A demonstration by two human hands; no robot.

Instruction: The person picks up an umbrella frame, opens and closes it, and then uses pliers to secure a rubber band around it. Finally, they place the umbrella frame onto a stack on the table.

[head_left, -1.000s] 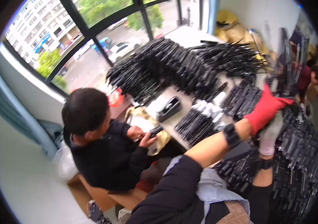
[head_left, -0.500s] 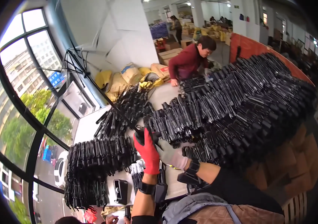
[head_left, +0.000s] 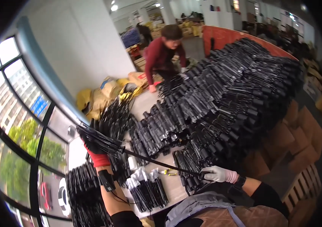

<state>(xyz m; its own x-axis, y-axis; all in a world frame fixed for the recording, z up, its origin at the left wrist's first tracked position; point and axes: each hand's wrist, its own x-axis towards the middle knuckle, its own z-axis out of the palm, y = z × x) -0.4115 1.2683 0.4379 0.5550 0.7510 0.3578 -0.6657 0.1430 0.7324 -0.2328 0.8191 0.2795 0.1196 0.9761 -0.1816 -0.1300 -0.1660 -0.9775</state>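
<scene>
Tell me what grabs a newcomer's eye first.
Most striking is the heap of black rods across the middle and right. Next, at left, is the red-gloved left hand, with a long black frame reaching to the pale-gloved right hand. Beyond the heap is a person in dark red.

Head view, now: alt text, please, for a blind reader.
A red-and-black gloved left hand grips a black umbrella frame by its bunched ribs; the white-gloved right hand holds its shaft's other end. Rows of similar frames cover much of a pale table, with a person in maroon at its far side.
</scene>
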